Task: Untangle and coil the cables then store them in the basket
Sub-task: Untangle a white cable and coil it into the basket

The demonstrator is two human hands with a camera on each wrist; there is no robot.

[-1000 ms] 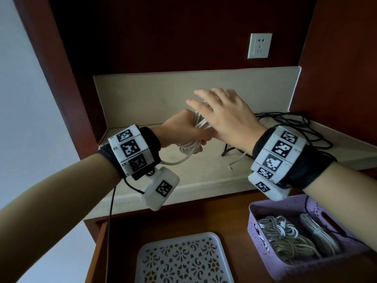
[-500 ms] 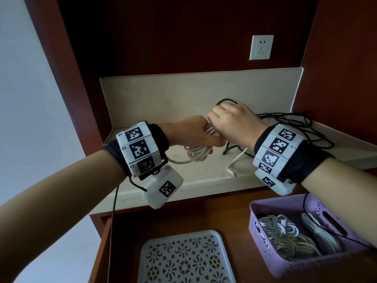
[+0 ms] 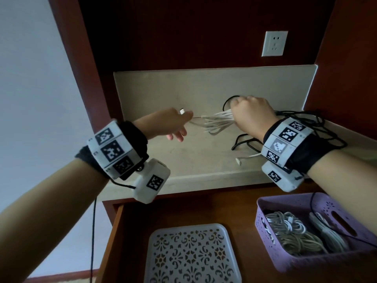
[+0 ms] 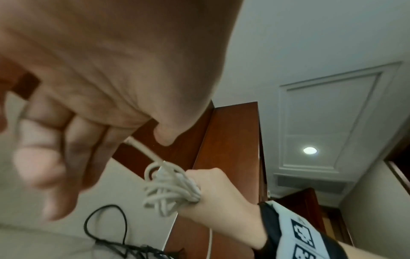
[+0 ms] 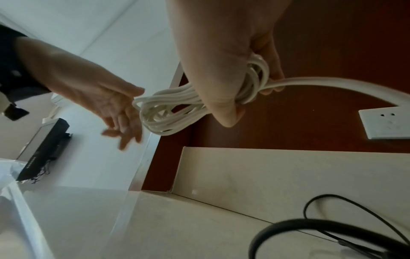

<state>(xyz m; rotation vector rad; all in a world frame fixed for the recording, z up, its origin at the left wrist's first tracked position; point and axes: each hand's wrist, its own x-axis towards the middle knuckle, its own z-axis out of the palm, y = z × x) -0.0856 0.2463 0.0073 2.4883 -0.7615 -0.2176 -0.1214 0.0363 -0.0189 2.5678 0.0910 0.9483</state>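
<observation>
The right hand [image 3: 253,115] is clenched round one end of a bundle of looped white cable [image 3: 218,123], held in the air above the beige stone bench [image 3: 183,160]; the bundle's long axis runs roughly level from the fist toward the left hand [image 3: 169,125], with the free loops fanning out at the left end. The left hand's lower fingers are loose and spread, while a small white plug end [image 3: 182,111] sits at its thumb side; the blurred left wrist view suggests a pinch on the cable tail there, but that is not certain. The two hands are apart, with only a thin strand between them. A tangle of thin black cable [image 3: 306,127] lies on the bench to the right against the dark wooden side panel [image 3: 346,58], and one white connector tail [image 3: 244,158] lies near the bench's front edge, leaving bare surface on the left half. The right wrist view shows the loops passing under the thumb and a thick white strand leaving to the right, which the head view hides. Below the bench, a purple perforated plastic basket [image 3: 265,225] holding coiled white cables stands to the right of a white openwork plastic lid [image 3: 189,256].
</observation>
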